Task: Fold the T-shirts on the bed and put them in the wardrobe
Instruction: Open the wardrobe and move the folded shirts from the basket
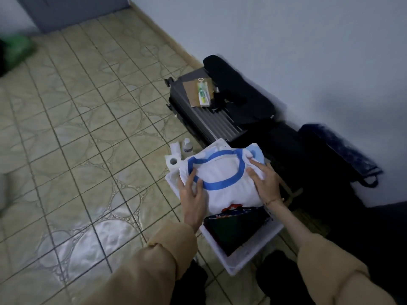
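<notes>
Left hand: left hand (192,195) lies flat, fingers straight, on the near-left edge of the folded T-shirt (224,183).
Right hand: right hand (263,180) lies flat on the far-right edge, fingers spread.
Shirt: between both hands, collar away from the wrists, resting on darker clothes in a white bin (246,258).
Key relation: both hands equally near; long axis runs wrists-to-collar.
Beyond fingertips: suitcase (198,115), toilet rolls (172,160), bottle (187,147).

1 head-worn view, facing forward and down, close over hands (226,188)
</notes>
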Available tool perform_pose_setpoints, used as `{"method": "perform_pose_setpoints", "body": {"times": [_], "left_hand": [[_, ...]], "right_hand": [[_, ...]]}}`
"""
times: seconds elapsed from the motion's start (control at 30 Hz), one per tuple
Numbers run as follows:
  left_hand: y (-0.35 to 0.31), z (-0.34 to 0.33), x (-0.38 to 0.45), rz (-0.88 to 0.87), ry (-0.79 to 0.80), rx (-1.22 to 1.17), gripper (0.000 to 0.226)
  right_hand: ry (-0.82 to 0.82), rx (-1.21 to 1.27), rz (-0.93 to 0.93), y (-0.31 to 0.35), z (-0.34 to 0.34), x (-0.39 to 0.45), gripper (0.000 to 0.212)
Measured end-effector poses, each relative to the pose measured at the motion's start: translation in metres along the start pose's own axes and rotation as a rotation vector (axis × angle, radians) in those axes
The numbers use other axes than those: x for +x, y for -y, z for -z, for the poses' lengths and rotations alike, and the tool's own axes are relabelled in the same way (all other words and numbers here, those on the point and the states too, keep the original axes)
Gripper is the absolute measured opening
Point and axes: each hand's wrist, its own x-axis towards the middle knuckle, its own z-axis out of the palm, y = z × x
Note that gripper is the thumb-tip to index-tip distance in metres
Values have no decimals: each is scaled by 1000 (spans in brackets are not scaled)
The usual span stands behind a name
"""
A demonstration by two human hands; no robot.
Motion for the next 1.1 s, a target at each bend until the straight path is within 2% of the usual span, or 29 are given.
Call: {"method": "perform_pose_setpoints", "body": {"times": [0.13,0.4,0.57,0.67,0.8,0.87,0.97,1.1], "left_hand": [[65,-27,41,48,-151,-35,39],[183,-78,99,150,-388,-45,36],[237,-95,118,191,-449,-33,36],[256,-92,123,233,-448,69,38],[265,-88,124,245,-355,275,45],[258,-90,125,320,-334,345,45],[229,-91,123,444,-304,436,49],[165,-82,116,409,-282,438,49]], "right_hand": [[154,-15,65,-54,-41,68,31],[306,-72,170,-156,-105,152,31],[392,-82,190,-208,-138,175,30],[451,-93,164,-232,-157,178,31],[501,-166,181,-240,-163,183,35],[543,-247,182,-238,-163,184,38],[584,-381,138,-223,-160,183,42],[592,-457,162,-174,-136,176,43]]}}
